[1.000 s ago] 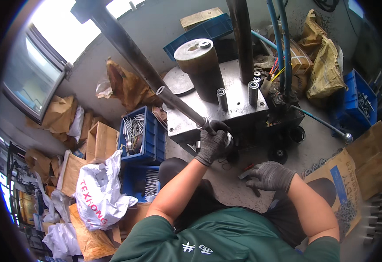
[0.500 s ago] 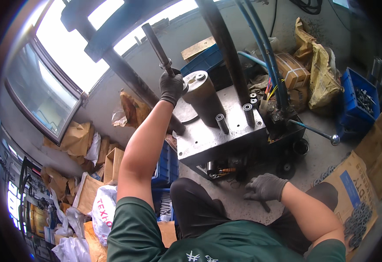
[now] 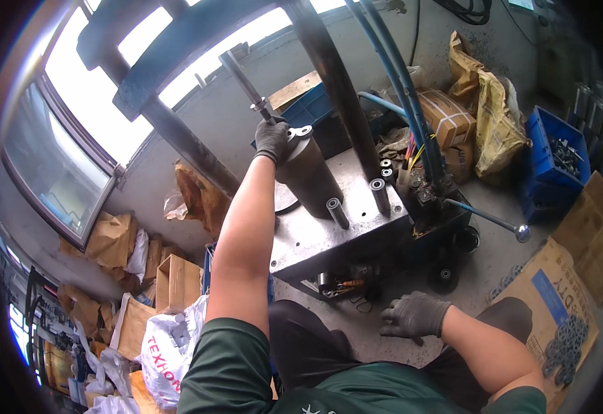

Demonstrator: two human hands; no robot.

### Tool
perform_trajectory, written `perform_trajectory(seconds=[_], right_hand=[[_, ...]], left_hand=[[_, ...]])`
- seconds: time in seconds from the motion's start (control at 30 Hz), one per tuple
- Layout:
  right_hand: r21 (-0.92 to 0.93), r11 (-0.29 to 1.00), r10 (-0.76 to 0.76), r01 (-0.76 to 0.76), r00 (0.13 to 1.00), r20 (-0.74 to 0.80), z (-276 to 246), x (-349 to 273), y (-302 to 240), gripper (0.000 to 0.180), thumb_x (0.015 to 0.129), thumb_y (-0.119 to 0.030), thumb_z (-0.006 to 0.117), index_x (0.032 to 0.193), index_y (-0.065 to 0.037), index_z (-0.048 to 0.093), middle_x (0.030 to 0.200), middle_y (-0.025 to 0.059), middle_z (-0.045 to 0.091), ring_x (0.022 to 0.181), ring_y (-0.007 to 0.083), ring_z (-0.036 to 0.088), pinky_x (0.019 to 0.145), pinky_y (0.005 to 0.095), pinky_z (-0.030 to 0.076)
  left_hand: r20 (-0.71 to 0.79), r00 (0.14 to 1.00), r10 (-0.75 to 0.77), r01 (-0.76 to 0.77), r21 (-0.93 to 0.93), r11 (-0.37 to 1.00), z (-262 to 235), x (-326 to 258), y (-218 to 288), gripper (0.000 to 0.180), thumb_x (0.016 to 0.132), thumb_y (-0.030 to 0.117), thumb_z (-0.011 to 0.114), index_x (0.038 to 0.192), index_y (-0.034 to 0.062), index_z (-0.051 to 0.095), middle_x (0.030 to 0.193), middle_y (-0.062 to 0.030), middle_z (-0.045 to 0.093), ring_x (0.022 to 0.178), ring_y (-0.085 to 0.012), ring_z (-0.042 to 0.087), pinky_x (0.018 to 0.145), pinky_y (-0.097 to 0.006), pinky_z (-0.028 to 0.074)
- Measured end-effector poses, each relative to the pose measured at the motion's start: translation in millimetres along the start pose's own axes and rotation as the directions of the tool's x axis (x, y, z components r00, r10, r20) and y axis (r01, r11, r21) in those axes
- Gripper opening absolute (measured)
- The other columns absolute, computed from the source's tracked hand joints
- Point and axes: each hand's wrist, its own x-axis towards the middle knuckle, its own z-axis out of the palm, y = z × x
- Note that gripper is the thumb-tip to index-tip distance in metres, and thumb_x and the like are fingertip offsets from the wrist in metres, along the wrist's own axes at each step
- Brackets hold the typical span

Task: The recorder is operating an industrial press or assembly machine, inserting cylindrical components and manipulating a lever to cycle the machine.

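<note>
Left hand: gloved left hand (image 3: 272, 140), arm stretched up and forward, fingers wrapped tight round the lower end of a long steel lever bar (image 3: 245, 81).
Lever bar: slants up and to the left from the grip, its free end against the bright window; the held end sits right at the top rim of the dark cylinder (image 3: 308, 172), beside a small metal ring on that rim.
Dark cylinder: stands upright on the far left part of the grey press block (image 3: 329, 238), just below the left hand and touching or nearly touching the glove.
Right hand: gloved right hand (image 3: 415, 315), low, fingers spread and loose, holding nothing, resting on the floor (image 3: 377, 338) just in front of the press block's near edge.
Near the right hand: small metal parts (image 3: 339, 284) tucked under the block's near edge, close to the fingertips.
Further out: two short pins (image 3: 338, 212) upright on the block; blue hoses (image 3: 391, 76) at its far right; a ball-ended handle (image 3: 495, 221) sticking out right.
Change from half a second ago: left hand grips the bar in the same place; the right hand has opened flatter on the floor.
</note>
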Motion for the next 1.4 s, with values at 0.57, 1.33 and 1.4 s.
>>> perform_trajectory(seconds=[0.57, 1.33, 1.4], right_hand=[[0.028, 0.989, -0.129, 0.144, 0.945, -0.3, -73.4, -53.0, -22.8, 0.04, 0.096, -0.044, 0.072, 0.116, -0.009, 0.073, 0.107, 0.0172, 0.075, 0.102, 0.0388, 0.071, 0.093, 0.0486, 0.054], [0.007, 0.862, 0.485, -0.507, 0.82, -0.305, -174.3, -143.3, 17.3, 0.045, 0.084, -0.042, 0.079, 0.104, -0.002, 0.081, 0.089, 0.0216, 0.076, 0.088, 0.0395, 0.076, 0.082, 0.0458, 0.061], [-0.038, 0.866, 0.469, -0.498, 0.837, -0.281, -158.2, -143.7, 10.8, 0.042, 0.084, -0.043, 0.078, 0.095, -0.002, 0.081, 0.087, 0.0218, 0.075, 0.085, 0.0406, 0.075, 0.079, 0.0472, 0.06]], left_hand=[[-0.313, 0.949, -0.027, -0.128, -0.463, 0.877, 5.8, -19.6, 9.0, 0.04, 0.094, 0.006, 0.079, 0.128, 0.009, 0.057, 0.099, -0.0072, 0.074, 0.086, -0.0206, 0.074, 0.085, -0.038, 0.06], [-0.249, 0.963, -0.102, -0.094, -0.666, 0.74, 7.2, -4.8, 21.0, 0.022, 0.103, 0.026, 0.071, 0.103, 0.005, 0.063, 0.068, -0.003, 0.06, 0.054, -0.0132, 0.058, 0.051, -0.032, 0.051], [-0.285, 0.955, -0.079, -0.121, -0.619, 0.776, 9.9, -3.3, 18.4, 0.021, 0.103, 0.025, 0.069, 0.102, 0.0048, 0.063, 0.069, -0.0035, 0.061, 0.055, -0.0135, 0.059, 0.052, -0.032, 0.051]])
